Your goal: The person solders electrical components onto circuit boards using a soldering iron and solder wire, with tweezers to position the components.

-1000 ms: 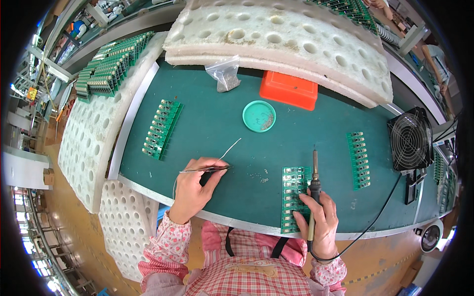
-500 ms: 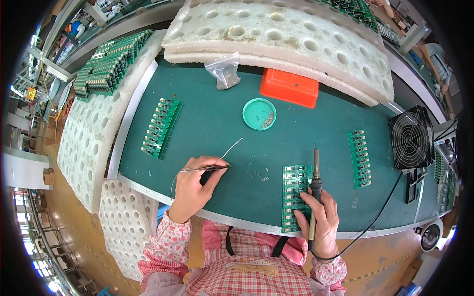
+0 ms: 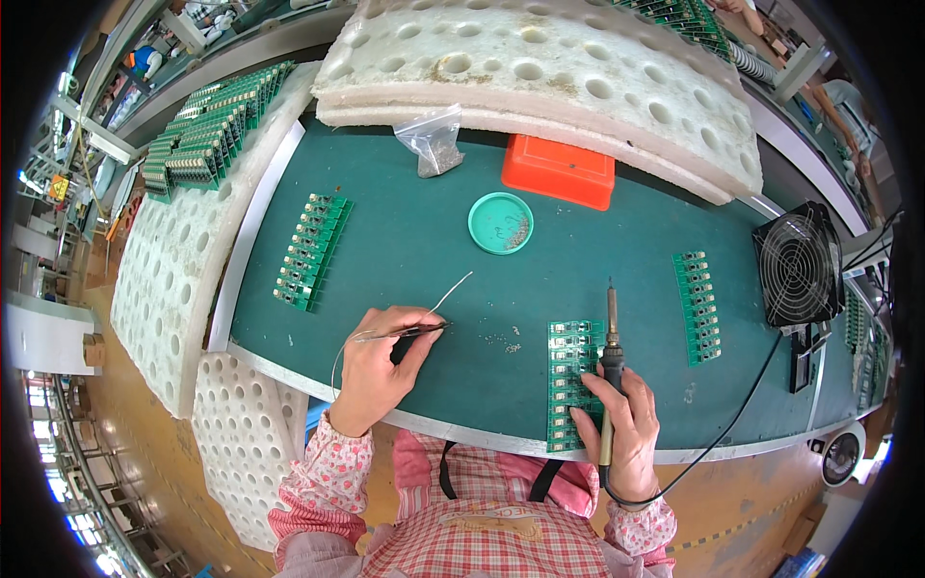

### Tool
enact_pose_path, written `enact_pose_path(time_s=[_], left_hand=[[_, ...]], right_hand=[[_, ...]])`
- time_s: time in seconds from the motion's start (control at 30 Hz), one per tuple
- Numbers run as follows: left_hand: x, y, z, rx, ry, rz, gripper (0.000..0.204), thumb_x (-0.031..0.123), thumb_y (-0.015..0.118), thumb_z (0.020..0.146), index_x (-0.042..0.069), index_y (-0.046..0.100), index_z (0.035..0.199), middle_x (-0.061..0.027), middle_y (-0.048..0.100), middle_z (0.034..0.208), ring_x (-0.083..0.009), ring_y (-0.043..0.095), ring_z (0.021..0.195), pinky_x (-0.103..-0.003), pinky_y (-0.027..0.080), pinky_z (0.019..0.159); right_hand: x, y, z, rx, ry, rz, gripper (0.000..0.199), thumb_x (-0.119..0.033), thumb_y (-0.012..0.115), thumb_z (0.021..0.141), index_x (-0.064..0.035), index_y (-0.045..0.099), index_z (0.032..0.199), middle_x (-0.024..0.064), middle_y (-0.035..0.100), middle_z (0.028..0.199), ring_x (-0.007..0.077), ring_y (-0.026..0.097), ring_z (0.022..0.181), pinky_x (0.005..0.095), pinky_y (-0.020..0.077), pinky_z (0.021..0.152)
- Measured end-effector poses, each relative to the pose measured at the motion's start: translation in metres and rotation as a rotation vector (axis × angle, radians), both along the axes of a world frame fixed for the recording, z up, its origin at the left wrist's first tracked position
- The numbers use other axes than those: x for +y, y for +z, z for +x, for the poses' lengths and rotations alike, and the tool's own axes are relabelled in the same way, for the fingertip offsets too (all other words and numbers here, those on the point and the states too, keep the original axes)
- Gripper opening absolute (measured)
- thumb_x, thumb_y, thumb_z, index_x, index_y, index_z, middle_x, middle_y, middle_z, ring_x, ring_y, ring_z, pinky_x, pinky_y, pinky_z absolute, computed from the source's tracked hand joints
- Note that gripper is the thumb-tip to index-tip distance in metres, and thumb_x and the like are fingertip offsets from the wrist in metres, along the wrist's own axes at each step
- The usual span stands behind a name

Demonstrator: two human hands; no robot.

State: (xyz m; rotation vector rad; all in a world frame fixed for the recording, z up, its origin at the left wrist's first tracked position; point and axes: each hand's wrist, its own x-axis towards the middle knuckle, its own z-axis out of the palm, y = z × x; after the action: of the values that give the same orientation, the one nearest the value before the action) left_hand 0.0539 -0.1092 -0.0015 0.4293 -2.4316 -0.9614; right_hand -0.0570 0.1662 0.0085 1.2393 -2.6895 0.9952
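"Position of the board?"

"Board lies flat on the bench, lower end near the front edge. Right hand grasps the iron; its fingertips seem to touch the board, probably steadying it. Tip faces away, presumably sparing the fingers."

"Left hand?"

"Pinches tweezers and a wire, whose free end projects, likely for easy reach."

"Room for moving?"

"Widest between the hands, though loose bits lie there. Dish sits beyond; foam bounds the far side, a fan the right."
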Motion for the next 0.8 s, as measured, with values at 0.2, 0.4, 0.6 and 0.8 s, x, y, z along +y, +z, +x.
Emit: enact_pose_path(time_s=[0.2, 0.4, 0.6, 0.8], left_hand=[[-0.0005, -0.0005, 0.0001, -0.017, -0.011, -0.011, 0.019, -0.005, 0.073, 0.083, 0.003, 0.069, 0.100, -0.0087, 0.074, 0.097, -0.0231, 0.068, 0.086, -0.031, 0.055, 0.076], [-0.0001, -0.0004, 0.0000, -0.017, -0.009, -0.006, 0.018, -0.005, 0.073, 0.083, 0.002, 0.070, 0.100, -0.0088, 0.074, 0.097, -0.0219, 0.069, 0.087, -0.030, 0.056, 0.077], [0.0013, -0.0045, -0.0003, 0.020, 0.021, 0.009, 0.019, 0.000, 0.076, 0.081, 0.006, 0.070, 0.098, -0.0054, 0.074, 0.095, -0.0240, 0.066, 0.080, -0.033, 0.050, 0.073], [-0.0002, -0.0027, 0.0017, -0.024, 0.001, 0.005, 0.017, -0.005, 0.072, 0.084, 0.001, 0.070, 0.100, -0.0095, 0.073, 0.098, -0.0207, 0.069, 0.087, -0.029, 0.057, 0.078]], right_hand=[[-0.0013, 0.0017, -0.0003, -0.006, -0.004, 0.000, 0.053, -0.009, 0.084, 0.073, -0.0136, 0.067, 0.123, 0.0165, 0.059, 0.112, 0.0401, 0.060, 0.105, 0.0489, 0.0511, 0.094], [-0.0006, 0.0002, -0.0011, -0.003, 0.004, -0.016, 0.054, -0.009, 0.084, 0.073, -0.0137, 0.067, 0.124, 0.0163, 0.060, 0.111, 0.0403, 0.061, 0.104, 0.0493, 0.0509, 0.094], [-0.0008, 0.0009, -0.0007, -0.003, 0.010, -0.016, 0.054, -0.010, 0.084, 0.073, -0.0133, 0.066, 0.124, 0.0162, 0.060, 0.111, 0.0403, 0.061, 0.103, 0.0499, 0.0505, 0.095], [-0.0014, 0.0012, -0.0012, 0.000, 0.013, -0.015, 0.053, -0.010, 0.083, 0.074, -0.0130, 0.065, 0.124, 0.0164, 0.060, 0.111, 0.0406, 0.061, 0.103, 0.0501, 0.0504, 0.096]])
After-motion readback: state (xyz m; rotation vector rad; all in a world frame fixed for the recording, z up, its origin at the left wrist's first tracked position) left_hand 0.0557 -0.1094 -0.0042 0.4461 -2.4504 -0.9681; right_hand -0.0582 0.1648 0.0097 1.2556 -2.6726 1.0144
